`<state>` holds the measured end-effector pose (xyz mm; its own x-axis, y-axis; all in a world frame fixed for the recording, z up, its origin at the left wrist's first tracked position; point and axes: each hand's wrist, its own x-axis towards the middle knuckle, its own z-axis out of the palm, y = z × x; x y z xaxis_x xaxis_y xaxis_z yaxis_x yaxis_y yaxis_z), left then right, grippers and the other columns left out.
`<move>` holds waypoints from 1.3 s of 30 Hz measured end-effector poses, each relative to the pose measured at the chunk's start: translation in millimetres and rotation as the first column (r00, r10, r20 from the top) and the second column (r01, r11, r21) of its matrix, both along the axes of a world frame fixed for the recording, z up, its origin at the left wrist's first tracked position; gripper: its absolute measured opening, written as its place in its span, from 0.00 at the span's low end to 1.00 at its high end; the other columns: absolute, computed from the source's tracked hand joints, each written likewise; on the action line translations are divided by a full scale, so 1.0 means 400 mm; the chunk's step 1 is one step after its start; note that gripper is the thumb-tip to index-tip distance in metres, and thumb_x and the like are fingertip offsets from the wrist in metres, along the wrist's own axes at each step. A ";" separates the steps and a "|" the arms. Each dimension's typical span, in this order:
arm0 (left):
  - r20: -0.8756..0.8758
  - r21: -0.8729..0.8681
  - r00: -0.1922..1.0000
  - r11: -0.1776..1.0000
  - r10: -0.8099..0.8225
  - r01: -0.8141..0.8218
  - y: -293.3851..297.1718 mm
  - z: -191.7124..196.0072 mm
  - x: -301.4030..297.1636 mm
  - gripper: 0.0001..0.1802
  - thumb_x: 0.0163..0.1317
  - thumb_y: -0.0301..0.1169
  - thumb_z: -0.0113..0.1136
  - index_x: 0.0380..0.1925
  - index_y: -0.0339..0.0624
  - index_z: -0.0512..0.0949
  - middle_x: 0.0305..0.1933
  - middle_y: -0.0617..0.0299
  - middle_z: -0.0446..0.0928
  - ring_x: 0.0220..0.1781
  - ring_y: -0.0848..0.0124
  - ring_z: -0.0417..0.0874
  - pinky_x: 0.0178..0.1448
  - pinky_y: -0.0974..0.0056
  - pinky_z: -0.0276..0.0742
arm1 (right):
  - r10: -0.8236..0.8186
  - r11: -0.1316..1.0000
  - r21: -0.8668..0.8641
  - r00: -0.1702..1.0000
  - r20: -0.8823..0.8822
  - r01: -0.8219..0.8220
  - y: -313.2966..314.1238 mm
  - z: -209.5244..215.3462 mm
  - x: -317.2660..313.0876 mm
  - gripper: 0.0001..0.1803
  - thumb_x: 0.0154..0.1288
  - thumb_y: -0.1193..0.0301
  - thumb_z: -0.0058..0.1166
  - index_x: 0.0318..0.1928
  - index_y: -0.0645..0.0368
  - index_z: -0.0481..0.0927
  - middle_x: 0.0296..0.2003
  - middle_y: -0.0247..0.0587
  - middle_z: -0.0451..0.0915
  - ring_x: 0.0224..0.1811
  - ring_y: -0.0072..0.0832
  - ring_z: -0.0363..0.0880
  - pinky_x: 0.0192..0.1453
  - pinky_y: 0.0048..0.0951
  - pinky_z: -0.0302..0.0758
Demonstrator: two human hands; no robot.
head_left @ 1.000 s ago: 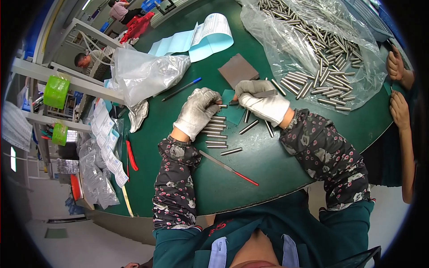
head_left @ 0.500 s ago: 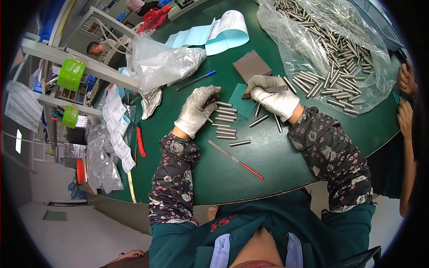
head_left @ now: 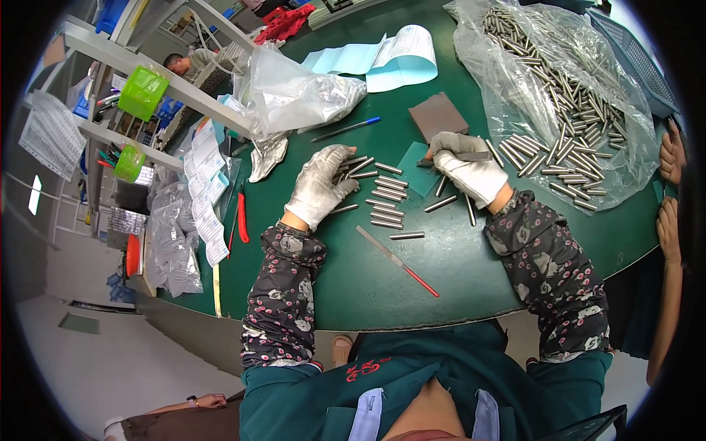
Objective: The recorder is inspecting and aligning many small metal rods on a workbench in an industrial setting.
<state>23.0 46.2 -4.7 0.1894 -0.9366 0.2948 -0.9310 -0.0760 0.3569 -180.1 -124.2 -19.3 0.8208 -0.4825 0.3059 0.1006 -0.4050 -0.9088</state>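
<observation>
Left hand (head_left: 321, 184) now on metal rods (head_left: 382, 198), right hand (head_left: 467, 170) unmoved

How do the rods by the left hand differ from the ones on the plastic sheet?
The rods by the left hand are few, lying roughly parallel on bare green table; the rods on the plastic sheet are many, heaped at mixed angles. The first touch the left hand; the second lie beyond the right hand. Both look like short grey metal pins.

Blue pen (head_left: 346, 129), red-handled cutters (head_left: 241, 215), light blue paper pad (head_left: 382, 59)
</observation>
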 end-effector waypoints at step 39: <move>0.207 -0.146 0.977 0.989 0.059 -0.029 0.037 0.061 -0.194 0.18 0.32 0.20 0.65 0.29 0.44 0.75 0.42 0.59 0.73 0.45 0.58 0.72 0.48 0.61 0.69 | -0.028 0.999 0.022 0.995 0.098 0.026 -0.011 -0.037 0.027 0.07 0.54 0.76 0.41 0.29 0.60 0.75 0.23 0.37 0.75 0.27 0.21 0.73 0.34 0.20 0.70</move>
<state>-54.7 60.9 19.7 0.1489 -0.8748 0.4610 -0.9832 -0.0812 0.1636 -169.3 -128.5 -34.0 0.7737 -0.5110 0.3744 0.1795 -0.3900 -0.9032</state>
